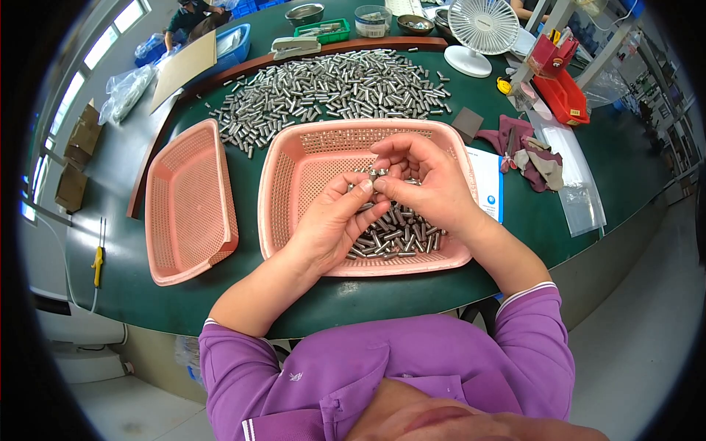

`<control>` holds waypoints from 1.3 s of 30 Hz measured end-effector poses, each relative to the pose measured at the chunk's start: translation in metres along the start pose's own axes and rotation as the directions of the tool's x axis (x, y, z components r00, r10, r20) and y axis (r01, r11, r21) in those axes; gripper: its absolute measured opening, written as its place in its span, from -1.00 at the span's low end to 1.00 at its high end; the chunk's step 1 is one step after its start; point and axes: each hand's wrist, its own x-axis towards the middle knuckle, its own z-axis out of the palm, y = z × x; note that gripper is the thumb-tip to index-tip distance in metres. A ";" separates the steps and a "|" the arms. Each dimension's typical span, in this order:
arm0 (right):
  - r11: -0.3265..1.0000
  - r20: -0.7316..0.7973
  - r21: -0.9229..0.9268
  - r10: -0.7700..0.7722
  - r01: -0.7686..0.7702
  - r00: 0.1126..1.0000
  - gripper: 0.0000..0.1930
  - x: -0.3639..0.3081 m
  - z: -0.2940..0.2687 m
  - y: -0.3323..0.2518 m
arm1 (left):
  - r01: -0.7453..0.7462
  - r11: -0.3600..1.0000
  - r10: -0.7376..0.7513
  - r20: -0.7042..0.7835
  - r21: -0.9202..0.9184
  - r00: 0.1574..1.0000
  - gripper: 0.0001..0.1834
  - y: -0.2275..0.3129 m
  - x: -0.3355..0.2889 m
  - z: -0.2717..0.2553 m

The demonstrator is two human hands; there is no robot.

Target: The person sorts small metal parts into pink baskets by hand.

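Note:
Both hands meet over a pink perforated basket (294,169) that holds a heap of small metal pins (401,234) in its near right part. My left hand (334,220) pinches a few of the pins between thumb and fingers. My right hand (426,180) curls around several more pins, its fingertips touching the left hand's at the small bundle of pins (373,176). A second pink basket (187,198) lies empty and tilted to the left.
A large pile of loose metal pins (331,92) spreads across the green table (110,250) behind the baskets. A white fan (482,33), red bins (562,95), rags (526,151), a plastic bag, cardboard and small bowls stand around. Another person sits at the far left.

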 end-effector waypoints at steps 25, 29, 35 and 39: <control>0.999 -0.036 0.035 -0.027 0.028 0.999 -0.63 0.003 0.001 0.004 | 0.009 0.998 -0.008 -0.019 0.058 1.000 -0.80 0.002 -0.001 0.005; 0.998 -0.032 0.068 -0.006 0.008 0.999 -0.62 0.004 -0.001 0.007 | 0.006 0.999 -0.005 -0.018 0.052 1.000 -0.80 0.002 0.000 0.005; 0.990 0.007 0.125 0.060 -0.060 0.998 -0.59 0.004 -0.002 0.001 | 0.023 0.999 -0.024 0.014 0.046 1.000 -0.80 0.003 0.000 0.003; 0.991 -0.016 0.129 0.027 -0.025 0.999 -0.61 0.003 0.000 0.005 | 0.019 0.999 -0.019 0.015 0.039 1.000 -0.79 0.002 -0.001 0.003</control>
